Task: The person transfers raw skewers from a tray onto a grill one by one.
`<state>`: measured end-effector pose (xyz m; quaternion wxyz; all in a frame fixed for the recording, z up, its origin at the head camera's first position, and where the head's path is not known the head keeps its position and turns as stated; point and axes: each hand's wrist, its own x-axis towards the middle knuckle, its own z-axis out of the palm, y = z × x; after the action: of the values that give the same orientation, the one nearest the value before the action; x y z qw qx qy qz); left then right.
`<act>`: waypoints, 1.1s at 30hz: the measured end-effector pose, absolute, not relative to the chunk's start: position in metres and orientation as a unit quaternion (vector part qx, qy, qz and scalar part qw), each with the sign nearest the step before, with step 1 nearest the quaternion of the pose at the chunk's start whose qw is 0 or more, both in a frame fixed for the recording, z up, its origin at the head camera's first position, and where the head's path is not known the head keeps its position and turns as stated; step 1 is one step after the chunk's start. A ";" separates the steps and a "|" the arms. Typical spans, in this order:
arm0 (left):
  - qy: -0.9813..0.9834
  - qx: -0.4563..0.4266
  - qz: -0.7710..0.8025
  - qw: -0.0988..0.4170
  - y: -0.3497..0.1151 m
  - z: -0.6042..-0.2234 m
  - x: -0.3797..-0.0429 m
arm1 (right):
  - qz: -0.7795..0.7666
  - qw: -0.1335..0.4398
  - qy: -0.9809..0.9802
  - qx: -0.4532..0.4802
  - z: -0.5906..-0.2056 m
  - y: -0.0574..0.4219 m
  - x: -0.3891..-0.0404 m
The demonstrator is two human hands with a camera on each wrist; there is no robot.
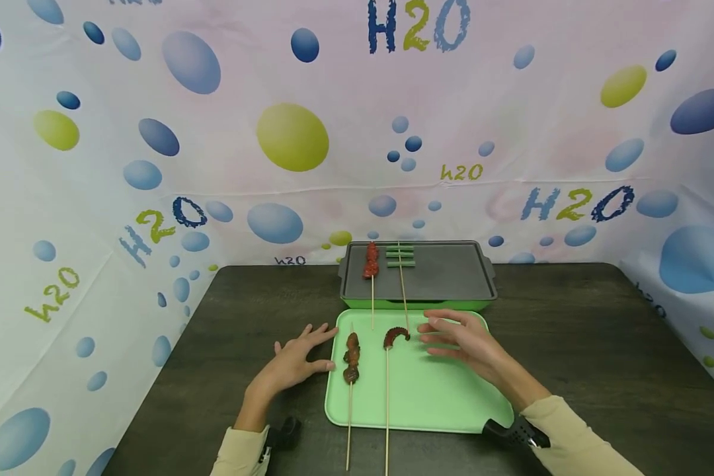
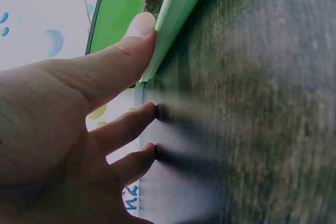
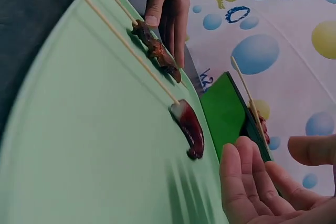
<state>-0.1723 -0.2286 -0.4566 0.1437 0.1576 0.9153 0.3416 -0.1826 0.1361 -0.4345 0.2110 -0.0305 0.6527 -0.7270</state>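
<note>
A light green tray (image 1: 440,396) bears two skewers: one of browned meat chunks (image 1: 352,357) on its left side, and one with a curled dark-red piece (image 1: 396,336), like a tentacle, near its middle. Their sticks stick out past the tray's near edge. My left hand (image 1: 294,363) spreads its fingers at the tray's left edge. Its thumb (image 2: 140,27) touches the rim, and two fingertips (image 2: 149,109) reach down to the table. Over the tray's right part hovers my right hand (image 1: 467,340), fingers extended and loosely bent, holding nothing. It is right of the curled piece.
Behind the tray stands a grey griddle (image 1: 446,271) with a green base. A red meat skewer (image 1: 371,259) and a skewer of green stalks (image 1: 407,264) lie on it, sticks reaching over the tray. The dark wooden table (image 1: 595,344) ends at a patterned curtain (image 1: 500,178).
</note>
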 end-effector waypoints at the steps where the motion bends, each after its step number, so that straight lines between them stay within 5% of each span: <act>1: 0.916 0.158 0.340 0.143 -0.228 -0.457 -0.172 | -0.722 0.214 0.657 -0.029 -0.434 0.142 -0.178; 20: 0.918 0.156 0.334 0.144 -0.226 -0.457 -0.173 | -0.722 0.311 0.616 -0.060 -0.449 0.205 -0.093; 33: 0.920 0.155 0.331 0.144 -0.227 -0.460 -0.174 | -0.750 0.392 0.523 -0.105 -0.469 0.198 -0.060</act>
<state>-0.1744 -0.2267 -0.4598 0.1440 0.1551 0.9196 0.3311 -0.0599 0.1976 -0.4695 0.3921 -0.1054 0.5227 -0.7496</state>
